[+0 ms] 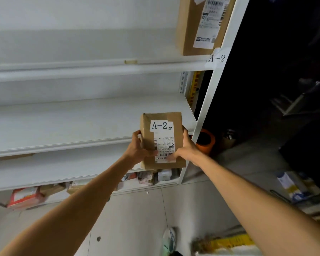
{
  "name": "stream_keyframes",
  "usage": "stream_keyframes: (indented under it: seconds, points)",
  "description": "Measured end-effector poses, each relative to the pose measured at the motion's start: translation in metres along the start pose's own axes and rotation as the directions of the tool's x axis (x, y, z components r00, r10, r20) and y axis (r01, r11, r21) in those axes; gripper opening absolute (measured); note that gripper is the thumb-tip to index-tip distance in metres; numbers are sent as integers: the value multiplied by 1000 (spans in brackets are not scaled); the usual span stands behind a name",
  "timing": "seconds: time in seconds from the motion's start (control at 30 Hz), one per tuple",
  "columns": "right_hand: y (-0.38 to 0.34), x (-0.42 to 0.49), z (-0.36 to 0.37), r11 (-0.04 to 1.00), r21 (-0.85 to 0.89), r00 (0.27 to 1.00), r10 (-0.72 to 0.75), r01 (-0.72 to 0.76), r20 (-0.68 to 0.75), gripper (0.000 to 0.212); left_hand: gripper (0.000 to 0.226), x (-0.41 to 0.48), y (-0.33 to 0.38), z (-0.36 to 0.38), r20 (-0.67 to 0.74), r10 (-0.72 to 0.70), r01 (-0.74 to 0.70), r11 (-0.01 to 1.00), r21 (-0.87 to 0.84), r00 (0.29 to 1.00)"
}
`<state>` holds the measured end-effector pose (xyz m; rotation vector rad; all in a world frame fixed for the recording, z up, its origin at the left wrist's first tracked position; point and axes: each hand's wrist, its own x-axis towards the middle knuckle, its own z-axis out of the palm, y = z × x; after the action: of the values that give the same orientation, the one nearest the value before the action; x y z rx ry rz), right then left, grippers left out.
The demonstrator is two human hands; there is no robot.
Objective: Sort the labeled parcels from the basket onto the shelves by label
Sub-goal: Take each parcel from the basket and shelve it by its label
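Observation:
I hold a small brown cardboard parcel (162, 139) upright in front of a white shelf unit. Its white label reads "A-2" above a shipping sticker. My left hand (139, 146) grips its left side and my right hand (185, 149) grips its right side, thumb across the sticker. The parcel hangs in front of the edge of a white shelf board (72, 122). Higher up, a paper tag reading "A-2" (216, 58) is stuck on the right end of the shelf above, where a larger brown box (190, 24) with a shipping label stands.
The white upright post (209, 100) of the shelf unit runs right of the parcel. Several small parcels (148, 177) and a red-and-white packet (24, 197) lie on the bottom shelf. An orange roll (206, 140) sits behind the post. A basket edge with yellow items (229, 242) shows at bottom right.

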<state>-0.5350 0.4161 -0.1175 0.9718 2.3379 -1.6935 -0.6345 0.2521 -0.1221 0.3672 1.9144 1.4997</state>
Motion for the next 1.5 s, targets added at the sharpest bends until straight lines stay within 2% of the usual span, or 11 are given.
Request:
stream_keyframes:
  seconds: [0.23,0.37,0.63,0.8,0.87,1.0,1.03,1.13,1.17,1.37,1.5]
  points:
    - [-2,54,-39,999,2,999,39,-39,8,128,84,57,17,21,-37,-8,7,1000,-26,999]
    - [-6,71,-54,999,38,999,37,-36,-34,105,83,74,20,27,-66,-21,21,1000,-2,998]
    - [-10,102,-61,1000,-3,989,-13,13,-148,91,83,106,22,32,-109,39,-33,998,58,993]
    - [-18,124,-72,998,55,973,-4,18,-231,60,72,135,32,32,-147,96,-86,994,74,984]
    - [-22,132,-75,998,58,968,-3,18,-253,60,69,146,36,31,-141,101,-90,992,86,985]
    - [-29,144,-82,1000,10,959,-12,15,-283,46,67,162,41,34,-157,127,-127,992,6,979]
    - [-34,143,-82,1000,0,960,-22,23,-278,49,71,162,43,34,-165,133,-137,990,-14,977]
    - [-43,142,-84,999,-19,968,-42,38,-247,88,82,167,44,30,-134,160,-174,980,-97,978]
    - [-45,141,-84,999,-18,969,-53,50,-241,94,82,168,44,28,-127,157,-171,980,-106,979]
    - [-37,150,-81,991,-132,994,-6,-9,-114,105,80,178,35,34,-64,52,-60,990,-128,997]
    - [-29,151,-78,998,-69,995,5,-13,-103,112,81,178,34,38,-26,40,-43,990,-136,999]
